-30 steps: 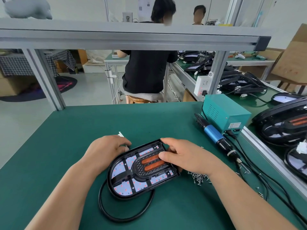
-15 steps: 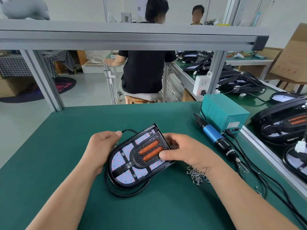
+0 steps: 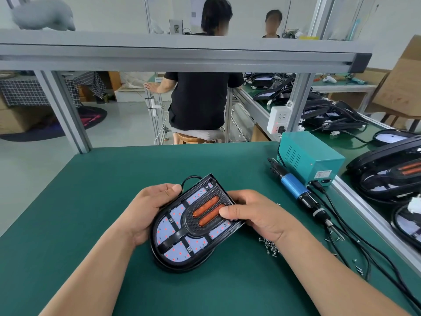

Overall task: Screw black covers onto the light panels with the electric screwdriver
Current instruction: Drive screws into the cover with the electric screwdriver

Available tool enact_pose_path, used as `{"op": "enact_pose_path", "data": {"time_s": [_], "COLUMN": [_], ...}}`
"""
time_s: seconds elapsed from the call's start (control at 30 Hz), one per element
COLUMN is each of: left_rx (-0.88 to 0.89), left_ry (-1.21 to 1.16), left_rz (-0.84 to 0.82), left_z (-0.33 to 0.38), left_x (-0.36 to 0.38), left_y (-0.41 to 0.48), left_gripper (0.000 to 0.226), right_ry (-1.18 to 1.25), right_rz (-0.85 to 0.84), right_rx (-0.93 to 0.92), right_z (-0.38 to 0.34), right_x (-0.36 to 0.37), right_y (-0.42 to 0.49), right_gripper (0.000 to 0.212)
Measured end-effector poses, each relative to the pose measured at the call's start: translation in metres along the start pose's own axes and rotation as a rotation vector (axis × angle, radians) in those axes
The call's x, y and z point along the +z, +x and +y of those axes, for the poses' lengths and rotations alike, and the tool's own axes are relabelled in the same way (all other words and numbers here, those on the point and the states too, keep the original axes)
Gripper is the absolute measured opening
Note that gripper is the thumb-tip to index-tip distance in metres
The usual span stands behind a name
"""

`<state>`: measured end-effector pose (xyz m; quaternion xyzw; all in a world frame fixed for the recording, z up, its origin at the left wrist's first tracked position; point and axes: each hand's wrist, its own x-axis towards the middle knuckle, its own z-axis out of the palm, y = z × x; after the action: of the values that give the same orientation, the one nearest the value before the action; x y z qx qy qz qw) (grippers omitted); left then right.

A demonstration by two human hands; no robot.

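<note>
A green tabletop carries a teal box near its right edge. An aluminium beam crosses above, held on slanted posts; a white socket strip is fixed to the right one. A pale grey lump sits on the beam at the left. Beyond it a person in a black shirt sits on a wooden stool, back turned, with a second person farther off. A checked cloth and a dark round rug lie at the left, and cardboard at the right.
</note>
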<state>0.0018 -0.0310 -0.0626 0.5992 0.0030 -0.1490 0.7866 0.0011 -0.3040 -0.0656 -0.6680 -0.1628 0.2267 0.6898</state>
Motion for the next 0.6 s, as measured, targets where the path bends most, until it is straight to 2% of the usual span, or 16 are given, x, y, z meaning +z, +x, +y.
{"op": "enact_pose_path", "data": {"time_s": [0.17,0.27,0.33,0.5,0.6], "left_rx": [0.012,0.028,0.033,0.037,0.07], "left_ry": [0.013,0.009,0.012,0.034,0.089], "left_rz": [0.011,0.009,-0.005,0.011,0.061], "left_z": [0.0,-0.002,-0.003,-0.008,-0.011], "left_x": [0.003,0.003,0.001,-0.003,-0.006], "left_y": [0.001,0.002,0.003,0.006,0.011], "left_gripper": [0.023,0.023,0.026,0.059,0.05], "right_ry": [0.063,0.101,0.096,0.069,0.025], "right_rz": [0.119,0.12,0.133,0.161,0.213], "right_rx": [0.066,0.069,0.048,-0.047,-0.109], "right_z": [0.0,0.0,-0.002,-0.008,-0.016], "right_x": [0.003,0.009,0.011,0.006,-0.002], "right_y": [0.0,-0.003,-0.003,-0.006,-0.013], "right_gripper": [0.048,0.051,0.052,0.051,0.047]}}
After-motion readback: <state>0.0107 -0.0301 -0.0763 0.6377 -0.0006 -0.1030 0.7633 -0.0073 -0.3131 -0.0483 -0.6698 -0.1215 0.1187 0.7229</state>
